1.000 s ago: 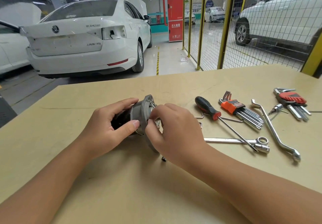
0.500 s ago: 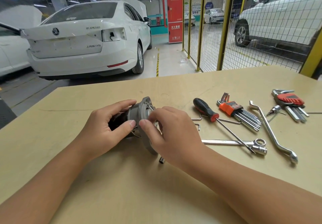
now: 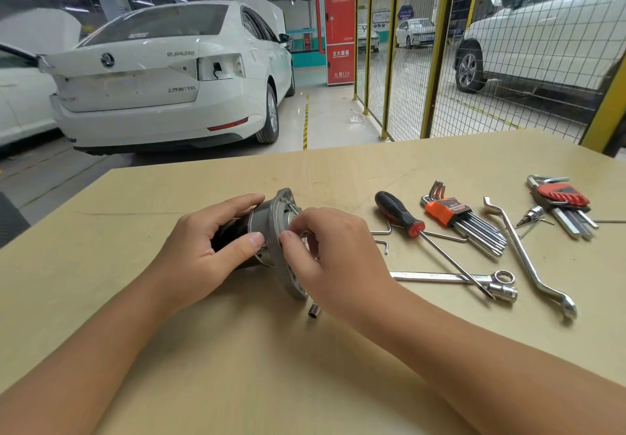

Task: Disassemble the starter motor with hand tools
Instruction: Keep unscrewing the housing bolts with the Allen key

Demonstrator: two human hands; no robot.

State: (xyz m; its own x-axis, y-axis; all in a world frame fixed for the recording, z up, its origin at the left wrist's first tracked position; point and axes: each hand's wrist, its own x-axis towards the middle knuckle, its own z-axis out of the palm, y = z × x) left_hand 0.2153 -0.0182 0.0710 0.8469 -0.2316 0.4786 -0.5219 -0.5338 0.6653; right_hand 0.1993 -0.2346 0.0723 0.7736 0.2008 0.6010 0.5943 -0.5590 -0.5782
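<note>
Your left hand grips the starter motor lying on the tabletop; your right hand pinches something small at its end plate. Fingers may slip, dropping small parts beside the loose socket.

Tan table under screwdriver, wrenches, hex keys.
</note>
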